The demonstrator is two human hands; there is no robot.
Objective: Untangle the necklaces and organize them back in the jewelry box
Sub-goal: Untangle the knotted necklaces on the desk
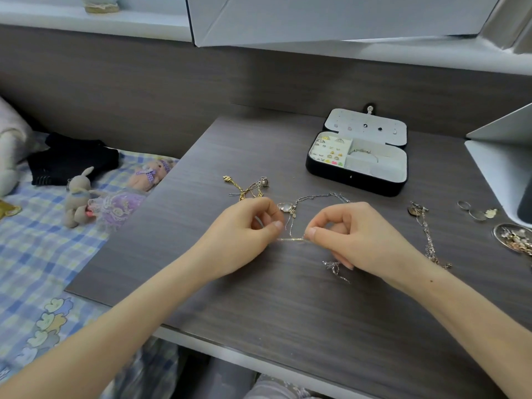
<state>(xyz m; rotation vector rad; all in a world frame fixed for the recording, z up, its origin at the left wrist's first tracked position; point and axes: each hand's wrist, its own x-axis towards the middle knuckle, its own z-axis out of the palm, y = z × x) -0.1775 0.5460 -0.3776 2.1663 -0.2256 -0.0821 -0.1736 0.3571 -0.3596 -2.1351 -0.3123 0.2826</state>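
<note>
- Untangling under way: left hand [247, 226] and right hand [342, 231] each pinch the silver chain [290, 239], stretched taut between them, near the open jewelry box [357, 180].
- Next, probably: tease its knotted pendant end loose, gently.

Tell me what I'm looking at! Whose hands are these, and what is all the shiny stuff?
No machine here: a person wears a camera on the head, so you look down at their two hands. The left hand and right hand each pinch a thin chain, stretched between them over a table. More necklaces lie around: a gold tangle and a silver necklace. The open box behind holds earrings. Soft toys lie on the bed at the left.
</note>
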